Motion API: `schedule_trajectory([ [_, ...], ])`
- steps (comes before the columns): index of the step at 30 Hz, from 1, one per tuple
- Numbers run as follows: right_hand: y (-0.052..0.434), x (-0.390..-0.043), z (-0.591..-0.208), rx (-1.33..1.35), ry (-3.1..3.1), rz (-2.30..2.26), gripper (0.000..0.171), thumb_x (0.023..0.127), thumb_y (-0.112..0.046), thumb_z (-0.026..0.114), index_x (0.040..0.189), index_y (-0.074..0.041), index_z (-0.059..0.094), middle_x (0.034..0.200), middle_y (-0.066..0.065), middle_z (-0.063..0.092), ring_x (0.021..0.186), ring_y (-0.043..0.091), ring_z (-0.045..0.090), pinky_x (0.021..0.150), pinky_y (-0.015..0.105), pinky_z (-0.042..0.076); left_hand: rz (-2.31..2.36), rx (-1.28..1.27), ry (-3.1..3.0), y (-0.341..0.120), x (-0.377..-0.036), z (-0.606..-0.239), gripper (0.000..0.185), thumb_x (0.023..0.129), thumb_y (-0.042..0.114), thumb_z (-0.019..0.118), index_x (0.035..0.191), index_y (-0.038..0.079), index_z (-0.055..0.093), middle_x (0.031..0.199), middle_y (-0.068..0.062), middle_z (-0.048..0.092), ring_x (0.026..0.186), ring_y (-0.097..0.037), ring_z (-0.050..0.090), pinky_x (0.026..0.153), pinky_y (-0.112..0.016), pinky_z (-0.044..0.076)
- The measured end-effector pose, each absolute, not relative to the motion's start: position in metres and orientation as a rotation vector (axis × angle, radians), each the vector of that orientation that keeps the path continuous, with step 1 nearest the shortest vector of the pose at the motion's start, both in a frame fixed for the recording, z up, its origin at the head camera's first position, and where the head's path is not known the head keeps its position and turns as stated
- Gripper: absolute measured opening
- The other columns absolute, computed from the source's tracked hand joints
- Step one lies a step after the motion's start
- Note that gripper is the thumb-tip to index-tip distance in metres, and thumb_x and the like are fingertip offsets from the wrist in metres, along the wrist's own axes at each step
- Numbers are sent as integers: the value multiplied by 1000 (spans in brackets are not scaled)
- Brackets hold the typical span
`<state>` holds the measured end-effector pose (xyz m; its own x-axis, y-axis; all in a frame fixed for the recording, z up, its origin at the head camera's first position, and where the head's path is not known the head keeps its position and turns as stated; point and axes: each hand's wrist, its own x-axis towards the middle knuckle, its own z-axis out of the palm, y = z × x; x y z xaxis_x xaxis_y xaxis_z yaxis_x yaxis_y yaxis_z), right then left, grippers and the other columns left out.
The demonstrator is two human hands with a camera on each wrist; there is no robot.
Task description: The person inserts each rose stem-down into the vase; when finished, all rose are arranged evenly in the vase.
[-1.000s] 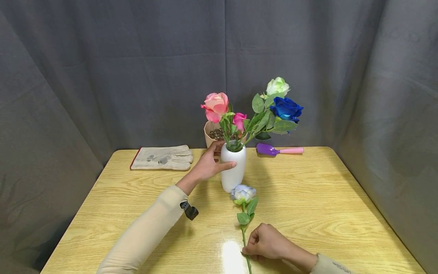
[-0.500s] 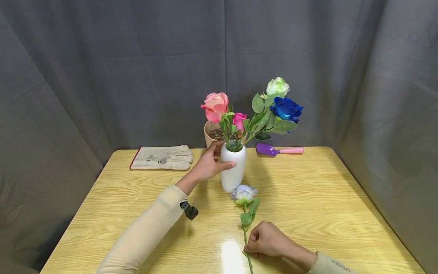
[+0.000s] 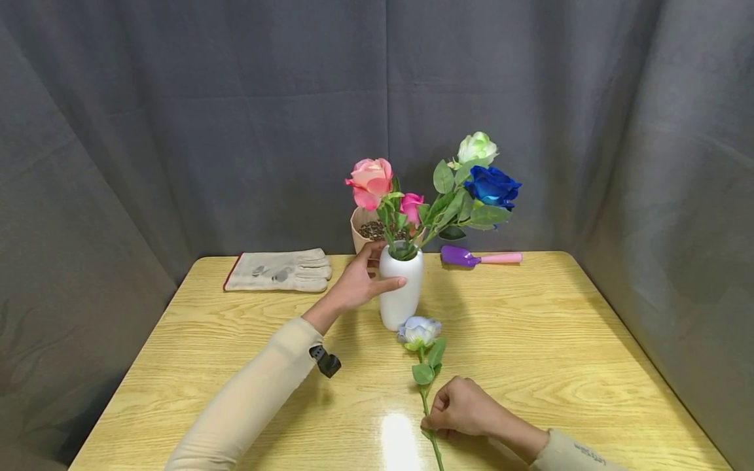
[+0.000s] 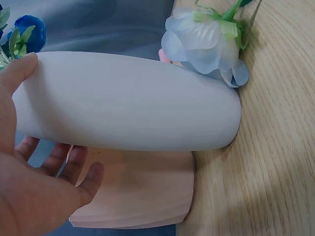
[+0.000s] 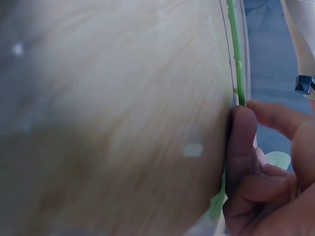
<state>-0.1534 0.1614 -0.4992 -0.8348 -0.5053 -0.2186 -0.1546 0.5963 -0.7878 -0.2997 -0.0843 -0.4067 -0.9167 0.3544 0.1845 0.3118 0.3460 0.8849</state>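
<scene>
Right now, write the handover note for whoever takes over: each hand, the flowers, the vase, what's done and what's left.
Left hand: grips the white vase at its side, thumb across the front, steadying it upright on the table.
Right hand: fingers pinch the green stem of the pale blue rose, low on the stem; its head lies on the table just in front of the vase.
Done: four roses stand in the vase, peach-pink, small pink, white and dark blue.
Left: the pale blue rose is not yet in the vase.
Behind: glove, pot of soil, purple trowel, untouched.
</scene>
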Motion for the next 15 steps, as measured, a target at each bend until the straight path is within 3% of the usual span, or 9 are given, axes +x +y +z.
schedule_trajectory([
  [10, 169, -156, -501, -489, 2292, -1200, 21, 84, -20, 79, 69, -7, 71, 61, 4, 70, 50, 12, 66, 49, 22, 52, 1657, 640, 2539, -84, -300, -407, 81, 84, 31, 79, 151, 18, 33, 145, -9, 45, 128, -32, 51, 110, -58, 41],
  [15, 177, -156, -501, -461, 2235, -1259, 17, 86, -16, 75, 74, -5, 72, 63, 9, 70, 49, 13, 66, 51, 22, 51, 1657, 640, 2538, -85, -300, -406, 80, 85, 30, 79, 150, 19, 34, 145, -8, 45, 127, -32, 51, 109, -59, 41],
])
